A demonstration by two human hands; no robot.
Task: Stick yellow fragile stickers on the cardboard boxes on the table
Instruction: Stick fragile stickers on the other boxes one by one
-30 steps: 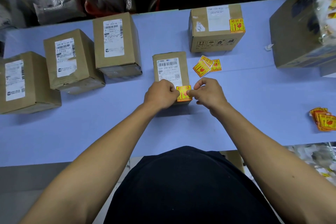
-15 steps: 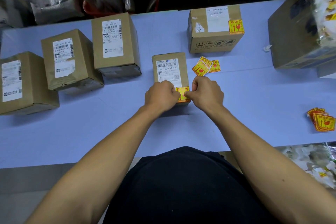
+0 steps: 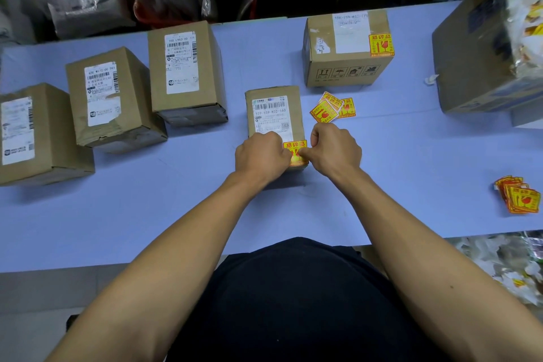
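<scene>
On the blue table [image 3: 411, 161], the small cardboard box [image 3: 274, 97] stood at centre with a yellow fragile sticker [image 3: 295, 146] on the near right corner of its top face. The left hand [image 3: 260, 156] and the right hand [image 3: 338, 150], fingers curled, pressed the sticker from either side with their thumbs. Loose stickers [image 3: 332, 107] lay just right of the box; a sticker stack [image 3: 518, 197] lay well apart at far right. The labelled carton [image 3: 346, 50] behind already bore one
</scene>
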